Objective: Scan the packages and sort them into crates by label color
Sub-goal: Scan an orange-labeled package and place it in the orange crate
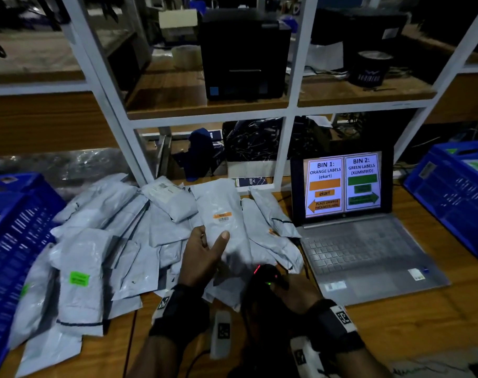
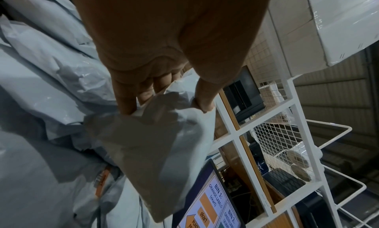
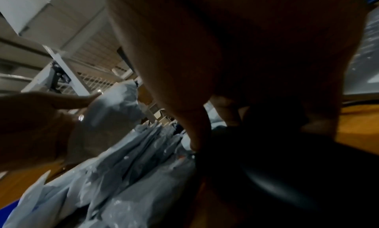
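Note:
My left hand [image 1: 207, 249] grips a grey package [image 1: 224, 203] by its lower end, thumb on its front, and holds it upright above the pile. The package carries an orange label [image 1: 223, 214] with a barcode under it. In the left wrist view the fingers [image 2: 125, 100] and thumb pinch the crumpled edge of the same package [image 2: 156, 150]. My right hand [image 1: 292, 290] grips a black barcode scanner [image 1: 265, 274] just below the package, with red and green lights lit on it. In the right wrist view the scanner [image 3: 276, 158] is dark under the fingers.
A pile of grey packages [image 1: 104, 241] covers the wooden table; one shows a green label [image 1: 79, 278]. A blue crate [image 1: 11, 241] stands at the left and another blue crate [image 1: 456, 192] at the right. An open laptop [image 1: 363, 241] shows the bin guide. White shelving [image 1: 289, 113] stands behind.

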The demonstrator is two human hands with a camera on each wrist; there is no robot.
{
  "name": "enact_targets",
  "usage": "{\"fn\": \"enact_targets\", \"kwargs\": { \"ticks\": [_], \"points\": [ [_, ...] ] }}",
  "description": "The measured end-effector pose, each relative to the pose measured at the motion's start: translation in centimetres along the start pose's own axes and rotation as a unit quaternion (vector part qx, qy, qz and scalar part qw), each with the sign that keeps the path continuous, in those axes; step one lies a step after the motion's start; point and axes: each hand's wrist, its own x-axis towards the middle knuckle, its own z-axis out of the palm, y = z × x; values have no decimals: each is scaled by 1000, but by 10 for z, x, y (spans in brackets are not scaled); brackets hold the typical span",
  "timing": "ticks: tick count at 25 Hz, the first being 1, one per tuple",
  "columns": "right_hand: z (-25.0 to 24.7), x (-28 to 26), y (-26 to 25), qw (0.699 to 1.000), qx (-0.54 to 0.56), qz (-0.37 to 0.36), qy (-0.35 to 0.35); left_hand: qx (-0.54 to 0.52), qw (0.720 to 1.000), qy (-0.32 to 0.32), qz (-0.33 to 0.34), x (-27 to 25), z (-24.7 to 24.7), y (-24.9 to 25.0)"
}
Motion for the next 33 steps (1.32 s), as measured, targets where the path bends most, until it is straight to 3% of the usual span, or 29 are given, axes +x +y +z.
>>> {"fn": "enact_targets", "kwargs": {
  "ticks": [2, 5, 9, 12, 17, 20, 29, 33],
  "points": [
    [5, 3, 4, 999, 38, 7, 10, -3, 1000, 0, -7, -2, 2, 1],
    [-3, -3, 7, 979, 196, 25, 47, -19, 1000, 3, -21, -2, 2, -1],
    [-31, -22, -7, 922, 368, 18, 120, -44, 998, -5, -37, 4, 3, -10],
    [-46, -32, -28, 870, 481, -35, 103, -44, 999, -14, -20, 5, 5, -18],
    [-43, -32, -55, 866, 488, -87, 69, -29, 999, -14, -14, 3, 9, -25],
    [-39, -36, -64, 884, 452, -91, 74, -6, 1000, -10, 4, 3, 9, -33],
    [-35, -44, -83, 862, 494, -95, 69, 34, 999, -5, -8, -9, 4, -13],
    [-29, -39, -83, 869, 478, -93, 83, 52, 999, -3, 5, -11, 2, -14]
  ]
}}
